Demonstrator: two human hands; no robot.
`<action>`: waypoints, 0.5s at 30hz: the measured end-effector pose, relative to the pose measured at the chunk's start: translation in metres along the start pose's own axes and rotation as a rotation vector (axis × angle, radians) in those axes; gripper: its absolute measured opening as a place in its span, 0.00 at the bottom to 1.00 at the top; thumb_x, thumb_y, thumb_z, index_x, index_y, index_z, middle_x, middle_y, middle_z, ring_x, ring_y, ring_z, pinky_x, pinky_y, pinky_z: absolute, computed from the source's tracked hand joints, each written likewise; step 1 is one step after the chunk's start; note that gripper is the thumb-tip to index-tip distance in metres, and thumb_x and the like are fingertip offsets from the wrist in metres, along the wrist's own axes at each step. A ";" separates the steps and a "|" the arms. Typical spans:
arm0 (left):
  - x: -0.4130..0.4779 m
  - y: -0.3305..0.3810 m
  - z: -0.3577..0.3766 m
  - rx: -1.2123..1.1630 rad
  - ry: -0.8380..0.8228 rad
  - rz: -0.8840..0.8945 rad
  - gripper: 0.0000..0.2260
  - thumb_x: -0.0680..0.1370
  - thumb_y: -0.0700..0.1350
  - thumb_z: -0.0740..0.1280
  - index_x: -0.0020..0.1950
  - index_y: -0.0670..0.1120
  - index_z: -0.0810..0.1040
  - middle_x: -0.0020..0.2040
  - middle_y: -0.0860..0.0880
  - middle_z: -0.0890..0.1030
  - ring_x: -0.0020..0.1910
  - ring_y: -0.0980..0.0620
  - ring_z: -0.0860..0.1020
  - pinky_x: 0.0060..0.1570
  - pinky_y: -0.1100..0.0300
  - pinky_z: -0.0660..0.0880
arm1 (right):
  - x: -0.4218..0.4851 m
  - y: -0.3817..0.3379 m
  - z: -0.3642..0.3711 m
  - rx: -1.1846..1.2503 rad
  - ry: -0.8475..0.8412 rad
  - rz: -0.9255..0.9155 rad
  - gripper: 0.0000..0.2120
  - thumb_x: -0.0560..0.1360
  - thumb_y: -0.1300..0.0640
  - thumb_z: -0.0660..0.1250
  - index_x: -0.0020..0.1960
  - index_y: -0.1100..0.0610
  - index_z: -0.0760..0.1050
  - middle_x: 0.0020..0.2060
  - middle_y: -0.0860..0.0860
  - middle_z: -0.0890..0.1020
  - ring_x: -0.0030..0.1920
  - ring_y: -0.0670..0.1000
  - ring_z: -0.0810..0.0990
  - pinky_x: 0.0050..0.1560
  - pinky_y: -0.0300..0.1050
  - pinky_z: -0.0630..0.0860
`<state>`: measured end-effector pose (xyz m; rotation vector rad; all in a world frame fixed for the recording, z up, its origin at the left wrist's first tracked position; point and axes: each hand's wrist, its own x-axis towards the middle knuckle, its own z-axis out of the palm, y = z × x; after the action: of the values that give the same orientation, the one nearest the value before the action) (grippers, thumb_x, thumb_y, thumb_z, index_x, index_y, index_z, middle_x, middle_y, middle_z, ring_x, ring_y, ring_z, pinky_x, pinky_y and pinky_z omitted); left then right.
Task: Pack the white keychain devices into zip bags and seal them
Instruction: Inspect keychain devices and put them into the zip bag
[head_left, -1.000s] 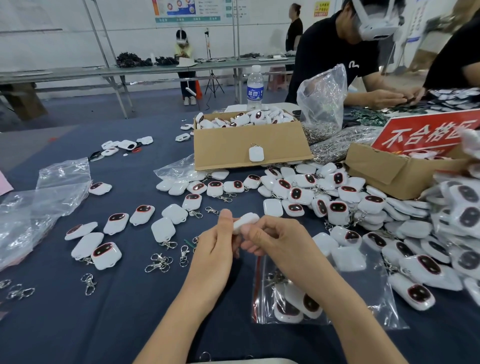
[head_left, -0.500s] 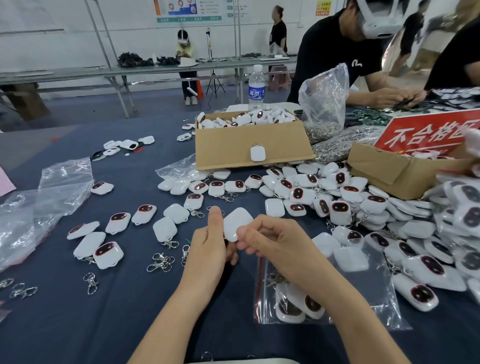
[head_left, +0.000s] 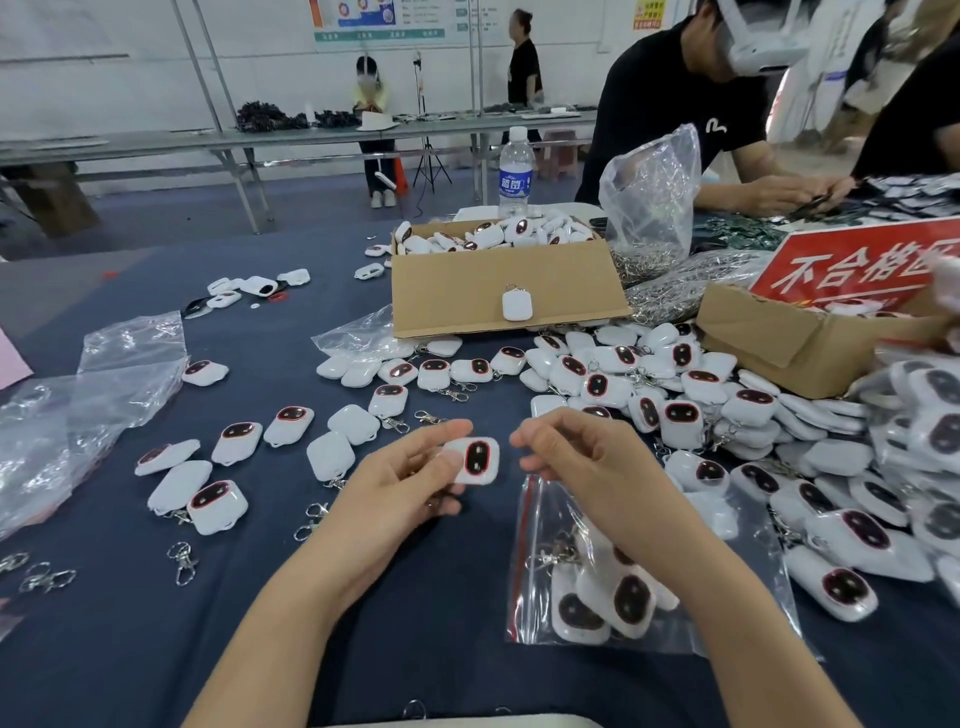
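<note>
My left hand (head_left: 400, 493) pinches a white keychain device (head_left: 477, 460) by its left edge, dark face with red rim turned up, above the blue table. My right hand (head_left: 576, 462) hovers just right of it with fingers curled, holding nothing and not touching the device. Below my right wrist lies a clear zip bag (head_left: 639, 587) with a red seal strip, holding several devices and a metal clasp. Many loose white devices (head_left: 675, 415) spread over the table to the right, and more lie on the left (head_left: 218, 499).
An open cardboard box (head_left: 498, 291) full of devices stands behind the hands, a second box (head_left: 800, 343) with a red sign at right. Crumpled clear bags (head_left: 78, 410) lie at left, loose metal clasps (head_left: 182, 561) near the front left. A person works across the table at right.
The device has turned over from white back to dark face up. My right hand has let go and pulled a little to the right; my left hand now holds it alone.
</note>
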<state>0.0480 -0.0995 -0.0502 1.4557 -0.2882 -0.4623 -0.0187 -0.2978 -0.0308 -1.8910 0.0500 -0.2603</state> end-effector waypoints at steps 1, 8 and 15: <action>-0.002 0.002 -0.004 0.062 -0.013 -0.012 0.11 0.81 0.43 0.69 0.60 0.54 0.85 0.48 0.49 0.83 0.43 0.56 0.80 0.44 0.64 0.78 | 0.000 0.001 -0.005 -0.068 0.030 0.017 0.09 0.79 0.44 0.64 0.46 0.39 0.82 0.41 0.46 0.85 0.43 0.51 0.84 0.52 0.53 0.81; -0.012 0.018 -0.009 0.388 -0.208 -0.116 0.13 0.81 0.43 0.70 0.64 0.53 0.80 0.48 0.49 0.85 0.45 0.53 0.83 0.48 0.63 0.79 | -0.005 0.011 -0.031 -0.342 -0.098 0.151 0.12 0.84 0.47 0.57 0.55 0.42 0.79 0.49 0.42 0.84 0.52 0.43 0.81 0.60 0.49 0.78; -0.015 0.021 -0.002 0.376 -0.280 -0.173 0.13 0.82 0.40 0.67 0.65 0.50 0.80 0.51 0.49 0.86 0.46 0.54 0.83 0.50 0.63 0.79 | -0.004 0.007 -0.040 -0.126 0.021 0.136 0.13 0.85 0.47 0.55 0.54 0.45 0.78 0.48 0.42 0.86 0.53 0.41 0.82 0.63 0.48 0.77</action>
<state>0.0383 -0.0896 -0.0281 1.7915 -0.4939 -0.7870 -0.0305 -0.3364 -0.0258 -1.9999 0.2127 -0.1873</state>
